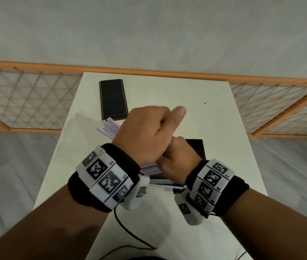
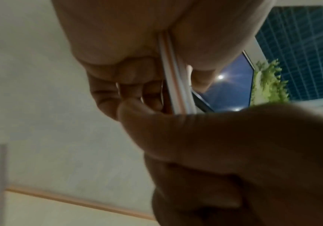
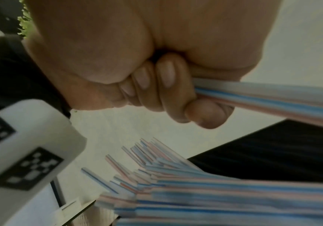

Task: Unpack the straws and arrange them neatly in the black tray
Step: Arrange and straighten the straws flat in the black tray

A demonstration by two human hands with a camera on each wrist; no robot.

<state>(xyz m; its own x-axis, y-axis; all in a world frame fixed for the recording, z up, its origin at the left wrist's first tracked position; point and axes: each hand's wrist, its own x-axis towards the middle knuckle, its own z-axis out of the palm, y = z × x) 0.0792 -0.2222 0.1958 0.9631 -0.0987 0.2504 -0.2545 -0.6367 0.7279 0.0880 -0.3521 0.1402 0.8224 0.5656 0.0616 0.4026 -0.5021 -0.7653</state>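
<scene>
**Both hands closed on straws above the near tray**

Head view: the left hand (image 1: 145, 134) and right hand (image 1: 177, 158) meet over the middle of the white table (image 1: 196, 102), left partly over right. The left hand's fingers are curled in, thumb raised and pointing away from the person. The right hand's fingers are curled under, knuckles toward the left palm.

Left wrist view: a few pale straws run out between the left palm and curled fingers (image 2: 137, 91); the hand grips them. The right hand sits close in front, dark and blurred.

Right wrist view: the right hand's fingers (image 3: 164, 85) are curled tightly round a small bunch of striped straws (image 3: 272, 97), blue, pink and white, which leads off to the picture's right edge.

A loose pile of straws (image 3: 214, 191) lies below the hands, fanned and uneven at the ends. In the head view its far ends (image 1: 109, 126) stick out past the left hand, and part of it rests on the near black tray (image 1: 197, 149), which is mostly hidden by the hands. One straw (image 1: 165, 186) lies apart at the tray's near edge.

A second black tray (image 1: 113, 98) sits farther back on the table, just beyond the pile's far ends; nothing shows inside it.

Both wrists wear black bands with marker blocks. A black cable (image 1: 130, 235) runs across the near table.
</scene>
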